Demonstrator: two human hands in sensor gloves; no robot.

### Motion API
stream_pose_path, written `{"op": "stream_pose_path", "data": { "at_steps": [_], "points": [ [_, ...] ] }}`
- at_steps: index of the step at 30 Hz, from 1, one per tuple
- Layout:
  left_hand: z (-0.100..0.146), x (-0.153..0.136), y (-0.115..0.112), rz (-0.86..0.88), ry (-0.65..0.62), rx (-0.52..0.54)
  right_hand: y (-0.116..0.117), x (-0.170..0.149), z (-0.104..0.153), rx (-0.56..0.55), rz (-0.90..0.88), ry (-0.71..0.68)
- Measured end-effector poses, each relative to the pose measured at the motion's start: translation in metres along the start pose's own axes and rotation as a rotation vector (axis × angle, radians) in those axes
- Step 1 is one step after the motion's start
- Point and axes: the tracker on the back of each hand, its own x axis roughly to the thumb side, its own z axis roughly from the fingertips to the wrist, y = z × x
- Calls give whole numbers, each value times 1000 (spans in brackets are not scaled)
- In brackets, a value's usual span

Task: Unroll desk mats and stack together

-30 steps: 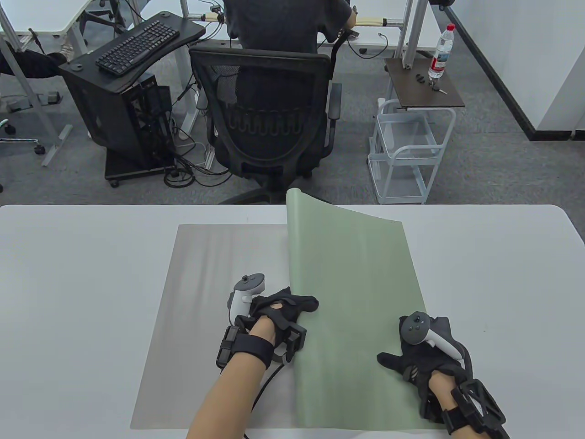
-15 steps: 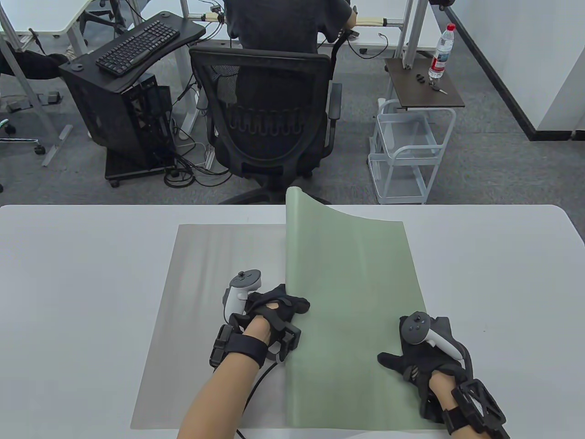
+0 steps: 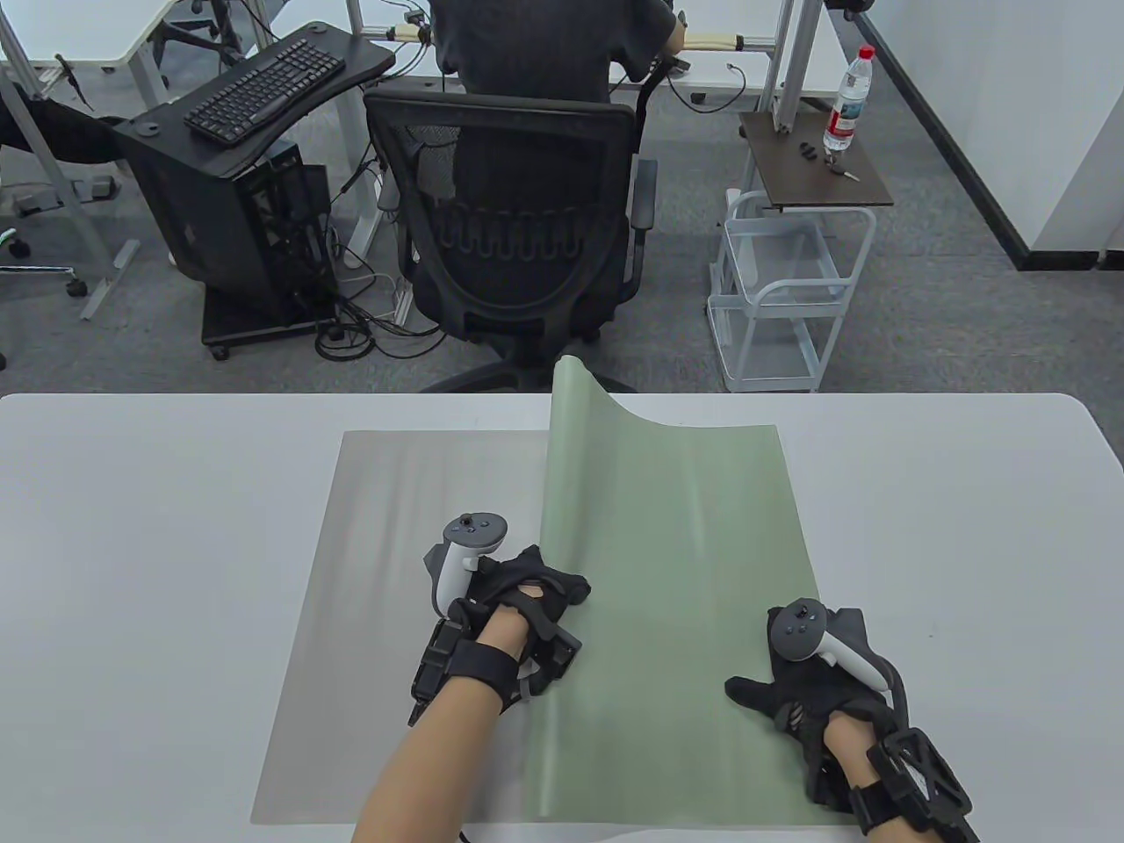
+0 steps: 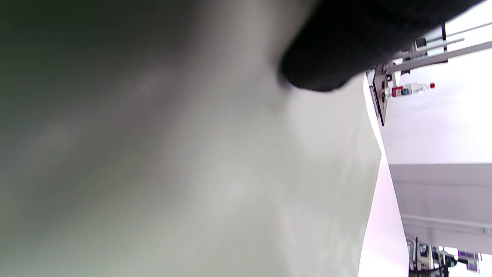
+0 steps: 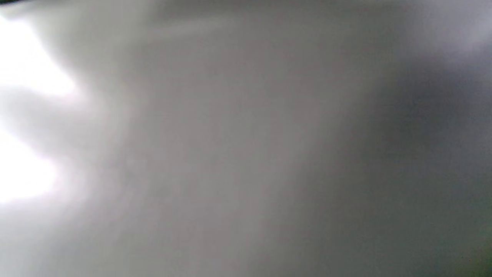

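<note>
Green mat (image 3: pixel 676 597) edge farther left, pinched in left hand (image 3: pixel 527 597); right hand (image 3: pixel 808 685) spread flat.

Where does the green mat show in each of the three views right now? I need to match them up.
Table view: the green mat lies centre-right over the grey mat, its left edge lifted by the left hand.
Left wrist view: it fills the frame, under a gloved fingertip.
Right wrist view: only blur; cannot tell.
Shared landmark: the water bottle.
</note>
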Motion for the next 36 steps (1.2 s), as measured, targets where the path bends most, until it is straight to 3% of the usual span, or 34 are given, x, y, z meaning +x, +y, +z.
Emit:
{"op": "stream_pose_path", "data": {
  "at_steps": [13,16,20,31,36],
  "points": [
    [5,-13,18,63,6,-25,0,0,0,-1,-2,-1],
    [8,-13,22,33,8,3,0,0,0,0,-1,0],
    [8,-19,34,-64,50,117,0,0,-1,-2,-3,0],
    [9,-8,23,-137,24,93,0,0,-1,-4,-3,-1],
    [10,-17,31,-26,19,37,0,0,-1,-1,-3,-1]
  ]
}}
